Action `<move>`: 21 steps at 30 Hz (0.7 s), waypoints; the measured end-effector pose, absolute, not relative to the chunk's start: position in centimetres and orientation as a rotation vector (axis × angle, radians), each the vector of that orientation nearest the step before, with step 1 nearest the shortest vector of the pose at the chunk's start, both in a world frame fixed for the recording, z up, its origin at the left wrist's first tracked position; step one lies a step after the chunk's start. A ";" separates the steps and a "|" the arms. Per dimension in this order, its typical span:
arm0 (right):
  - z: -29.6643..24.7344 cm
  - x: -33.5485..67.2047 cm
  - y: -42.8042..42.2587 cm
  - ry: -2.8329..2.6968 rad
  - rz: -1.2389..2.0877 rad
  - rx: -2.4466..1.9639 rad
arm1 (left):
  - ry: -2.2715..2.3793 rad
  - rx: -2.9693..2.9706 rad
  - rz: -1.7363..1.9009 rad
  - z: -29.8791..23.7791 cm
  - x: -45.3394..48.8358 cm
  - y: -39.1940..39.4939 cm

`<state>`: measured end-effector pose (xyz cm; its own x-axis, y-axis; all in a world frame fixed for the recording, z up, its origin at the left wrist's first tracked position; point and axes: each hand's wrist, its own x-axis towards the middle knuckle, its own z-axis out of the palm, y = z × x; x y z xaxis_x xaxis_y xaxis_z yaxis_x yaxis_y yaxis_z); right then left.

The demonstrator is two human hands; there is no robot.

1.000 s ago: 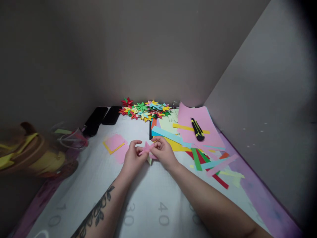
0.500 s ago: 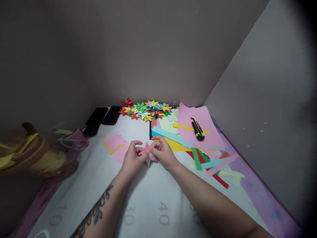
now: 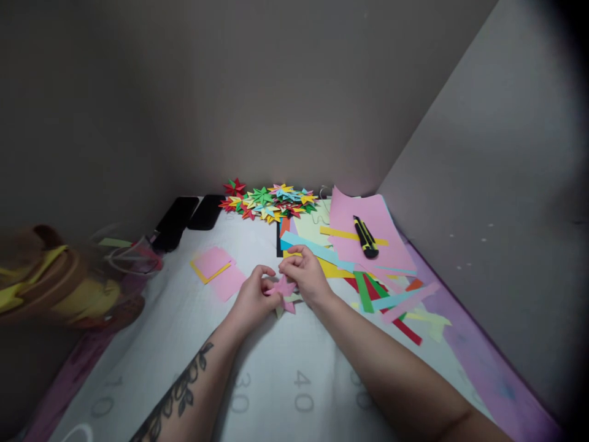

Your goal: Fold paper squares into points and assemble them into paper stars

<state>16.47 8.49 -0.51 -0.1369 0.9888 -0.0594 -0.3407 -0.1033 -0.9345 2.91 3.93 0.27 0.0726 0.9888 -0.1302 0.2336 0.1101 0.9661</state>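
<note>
Utility knife (image 3: 367,238), black and yellow-green, lies slantwise across a yellow strip (image 3: 332,232) on pink sheets (image 3: 350,212); places below are told from it. To its left and nearer the person, a pink and pale-green paper star (image 3: 283,287) is in the left hand (image 3: 252,297), whose thumb and fingers pinch its left side. The right hand (image 3: 309,281), between star and knife but nearer the person than the knife, has thumb and forefinger drawn narrowly together at the star's upper right; whether they grip a point I cannot tell. Beyond the knife and to its left, folded multicoloured stars (image 3: 263,196) sit heaped against the wall. Farther left of it are two black flat slabs (image 3: 207,212), and nearer the person, pink paper squares (image 3: 214,261) with yellow edging out beneath. Just nearer the person than the knife, cut paper strips (image 3: 365,293) in green, red, blue and pink overlap.
</note>
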 end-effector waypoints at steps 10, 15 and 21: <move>-0.9 16.0 7.9 -1.118 1.515 -0.905 | 1.373 1.047 1.141 0.8 2.8 4.4; -0.9 16.0 7.9 -1.112 1.468 -0.963 | 1.390 1.050 1.101 1.0 2.7 4.4; -0.7 16.1 8.3 -0.996 1.402 -0.949 | 1.400 0.949 1.193 1.1 2.5 4.5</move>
<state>16.15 8.27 -0.71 -0.0606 0.9981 -0.0090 -0.3201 -0.0280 -0.9470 2.51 4.50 1.10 -0.1675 0.9648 -0.2027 -0.0476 0.1974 0.9792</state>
